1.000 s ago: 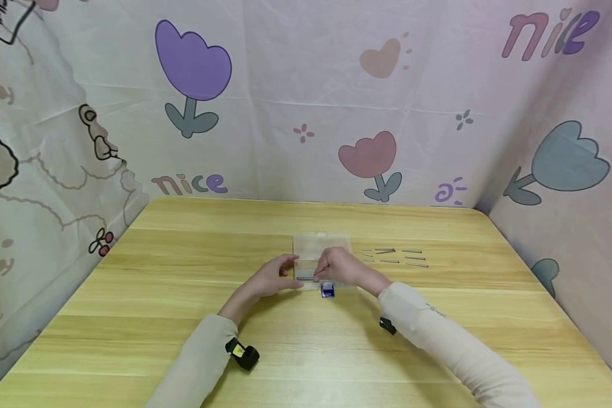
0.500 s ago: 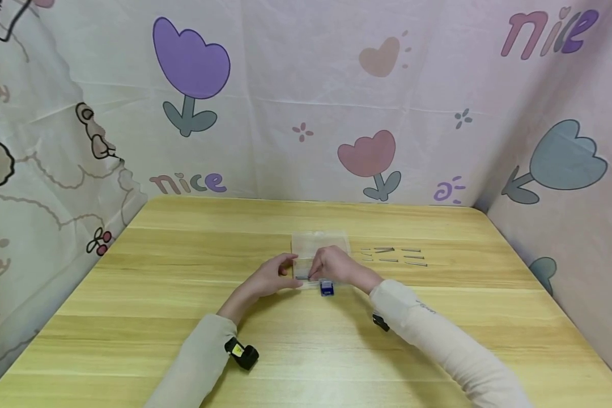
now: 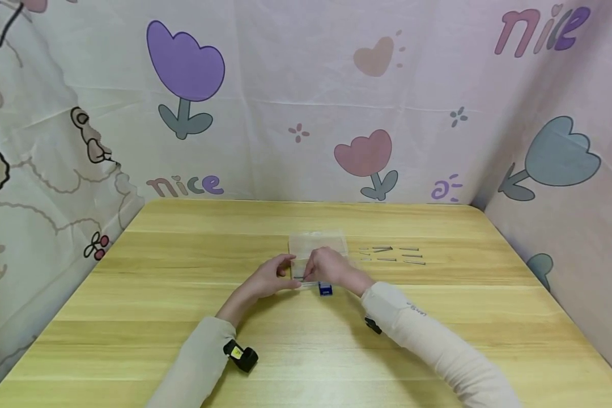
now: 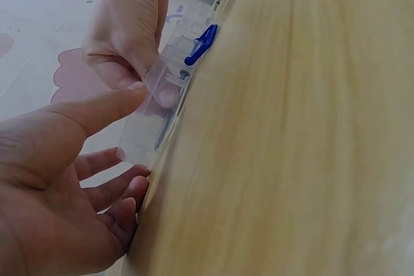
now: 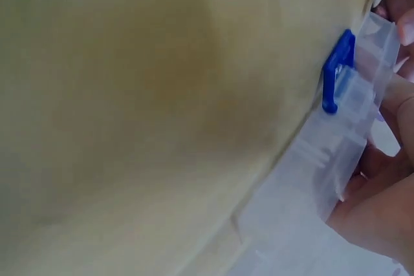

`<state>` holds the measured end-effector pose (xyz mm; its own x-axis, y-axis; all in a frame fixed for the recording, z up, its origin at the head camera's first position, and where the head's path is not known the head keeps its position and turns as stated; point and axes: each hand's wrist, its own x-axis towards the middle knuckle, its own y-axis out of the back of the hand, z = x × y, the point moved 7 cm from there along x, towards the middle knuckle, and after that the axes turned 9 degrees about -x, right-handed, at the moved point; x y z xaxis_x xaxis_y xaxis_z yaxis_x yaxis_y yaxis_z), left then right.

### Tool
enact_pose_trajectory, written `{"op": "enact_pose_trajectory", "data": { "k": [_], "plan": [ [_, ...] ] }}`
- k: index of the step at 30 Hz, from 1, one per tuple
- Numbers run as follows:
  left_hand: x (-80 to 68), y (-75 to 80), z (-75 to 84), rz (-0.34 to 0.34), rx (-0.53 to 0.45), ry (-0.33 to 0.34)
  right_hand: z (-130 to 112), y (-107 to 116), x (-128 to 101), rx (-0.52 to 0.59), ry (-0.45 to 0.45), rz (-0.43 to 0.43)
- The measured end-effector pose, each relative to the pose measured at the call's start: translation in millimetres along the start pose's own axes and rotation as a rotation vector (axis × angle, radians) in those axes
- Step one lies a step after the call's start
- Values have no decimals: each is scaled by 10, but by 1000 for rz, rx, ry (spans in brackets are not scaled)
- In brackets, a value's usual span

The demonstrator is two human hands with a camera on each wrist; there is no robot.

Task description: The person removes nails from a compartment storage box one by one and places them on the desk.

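A clear plastic box point(image 3: 298, 268) lies on the table with its lid point(image 3: 313, 242) laid back and a blue latch point(image 3: 325, 290) at its front. My left hand point(image 3: 267, 276) holds the box's left end, thumb on the front wall and fingers around the far side. My right hand point(image 3: 332, 267) reaches down into the box, its thumb and fingertips pinched together at a nail. In the left wrist view, nails point(image 4: 162, 132) show through the clear wall beside the right fingertips. How many lie there is hard to tell.
Several loose nails point(image 3: 386, 259) lie in short rows on the wooden table point(image 3: 306, 351), right of the box. A printed cloth point(image 3: 280, 68) hangs behind and at both sides of the table.
My right hand has shifted a little left inside the box, covering more of the nail there. The left hand has stayed at the box's left end.
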<state>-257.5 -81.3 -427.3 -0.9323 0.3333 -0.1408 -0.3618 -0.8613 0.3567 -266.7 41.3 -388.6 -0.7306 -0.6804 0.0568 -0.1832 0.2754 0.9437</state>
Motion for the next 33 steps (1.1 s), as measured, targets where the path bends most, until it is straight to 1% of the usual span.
{"op": "enact_pose_trajectory", "data": {
  "k": [4,8,14,21,25,29,33],
  "plan": [
    [0,8,-3,3,-9,-1,-10,-10,12,22,-2,45],
    [-2,14,-5,7,-11,-5,-29,-1,7,43,10,71],
    [-5,19,-5,13,-13,-8,-55,8,-13,9,38,85],
    [0,8,-16,7,-18,-4,-55,-17,-17,15,75,39],
    [-4,-6,-17,-5,-20,-5,-72,-14,-36,16,130,21],
    [-14,-9,-12,-7,-21,-6,-83,-10,-52,14,164,10],
    [-14,-4,-11,-4,-21,-7,-74,-6,-59,50,147,-12]
  ]
}}
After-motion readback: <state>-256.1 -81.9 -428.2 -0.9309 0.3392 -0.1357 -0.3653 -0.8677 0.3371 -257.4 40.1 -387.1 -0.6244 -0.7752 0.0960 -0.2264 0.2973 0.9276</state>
